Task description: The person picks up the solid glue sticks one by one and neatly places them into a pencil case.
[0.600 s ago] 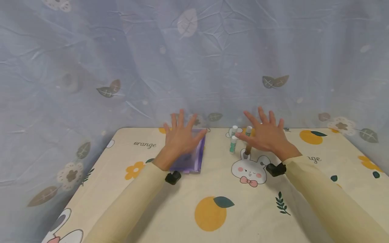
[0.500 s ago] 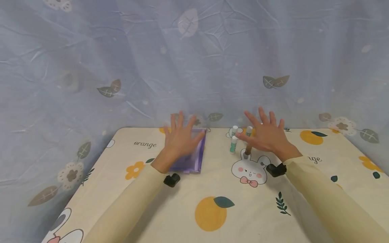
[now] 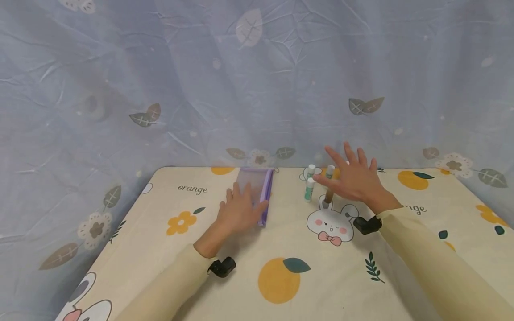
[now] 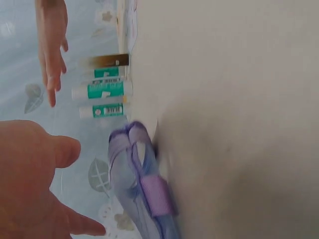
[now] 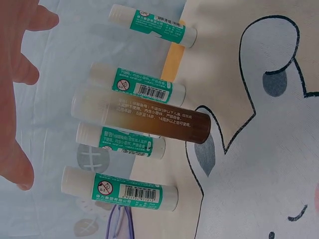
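My left hand [image 3: 237, 214] is over the near part of a see-through purple zip pouch [image 3: 257, 176] that lies flat on the table, its fingers spread and holding nothing. The left wrist view shows the pouch [image 4: 133, 179] from its side, with the thumb [image 4: 67, 152] apart from it. Above a group of upright glue sticks, my right hand [image 3: 357, 180] stays spread and holds nothing. Several glue sticks [image 5: 127, 191] have green labels and white caps; one brown glue stick [image 5: 159, 119] with a clear cap stands among them. The right hand partly hides this group in the head view.
A cream tablecloth [image 3: 225, 290] printed with oranges, flowers and rabbits covers the table. Behind its far edge hangs a grey-blue curtain [image 3: 257, 89] with leaf prints, which also runs down the left side.
My left hand has drawn back toward me and lower, uncovering the far part of the pouch. The right hand has stayed nearly still above the glue sticks.
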{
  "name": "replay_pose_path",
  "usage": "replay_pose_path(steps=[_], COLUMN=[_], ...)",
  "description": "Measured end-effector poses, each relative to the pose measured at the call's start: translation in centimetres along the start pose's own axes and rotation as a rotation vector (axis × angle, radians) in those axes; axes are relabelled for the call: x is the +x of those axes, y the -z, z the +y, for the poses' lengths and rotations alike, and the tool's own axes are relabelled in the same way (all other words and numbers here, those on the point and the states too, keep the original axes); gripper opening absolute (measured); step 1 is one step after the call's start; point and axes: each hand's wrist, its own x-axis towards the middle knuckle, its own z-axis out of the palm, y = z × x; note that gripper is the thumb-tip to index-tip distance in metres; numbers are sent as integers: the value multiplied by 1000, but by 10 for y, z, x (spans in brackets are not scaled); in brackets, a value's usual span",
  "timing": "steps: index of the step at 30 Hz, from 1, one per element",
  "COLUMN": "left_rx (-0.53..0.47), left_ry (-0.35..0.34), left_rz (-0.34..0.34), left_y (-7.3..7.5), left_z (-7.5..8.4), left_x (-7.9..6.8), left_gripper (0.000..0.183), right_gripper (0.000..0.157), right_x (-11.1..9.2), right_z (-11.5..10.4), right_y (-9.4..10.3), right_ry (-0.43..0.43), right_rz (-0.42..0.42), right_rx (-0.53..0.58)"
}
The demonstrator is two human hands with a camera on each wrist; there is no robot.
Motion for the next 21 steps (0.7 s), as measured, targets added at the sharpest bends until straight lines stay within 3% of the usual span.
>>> replay_pose_path(steps=[5,12,21], left_rx=[-7,15,62], left_ry=[6,20,-11], left_rz=[19,29,61], left_y=[-11,-14,-19], left_z=[0,7,4], left_x=[-5,-13,-12], left_gripper=[78,75,72], right_gripper=[102,101,101], right_x=[-1,-6,-10], right_z=[0,-1,-2], right_y=[-1,-2,0], right_ry=[-4,-13,-15], right_rz=[-2,3,8], right_rx=[17,45,67])
